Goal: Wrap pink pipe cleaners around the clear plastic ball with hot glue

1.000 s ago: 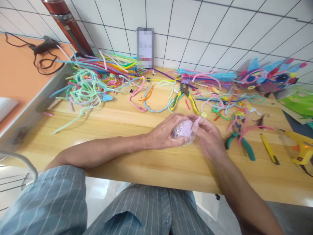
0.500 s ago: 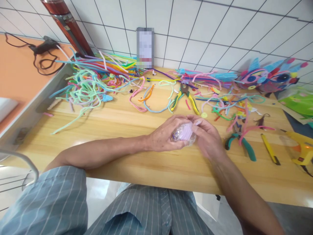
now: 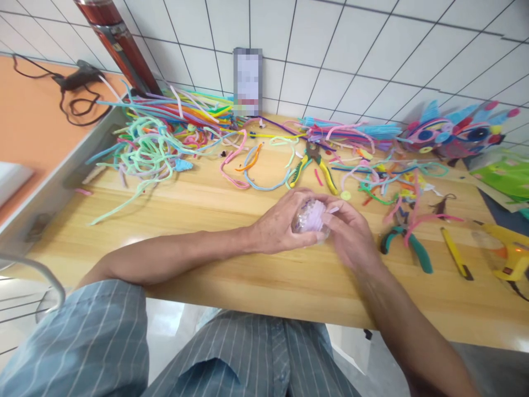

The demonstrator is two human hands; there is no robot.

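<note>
A small rounded object (image 3: 311,216), clear and glittery with a band of pale lilac strands around it, is held above the wooden table near its front edge. My left hand (image 3: 278,223) wraps round its left side, with the thumb along its lower edge. On the other side, my right hand (image 3: 349,229) has its thumb and fingers closed on the lilac part, and a short lilac end sticks out there. The fingertips behind the object are partly hidden.
Yellow-green pliers (image 3: 314,162) lie just behind my hands. Teal-handled pliers (image 3: 413,248), a yellow cutter (image 3: 454,252) and a yellow glue gun (image 3: 510,251) are at the right. Tangled pipe cleaners (image 3: 144,146) and a propped phone (image 3: 248,82) stand farther back.
The rounded object has turned a little in my hands, showing more of its clear glittery side at the left. Both hands keep their hold and have barely shifted.
</note>
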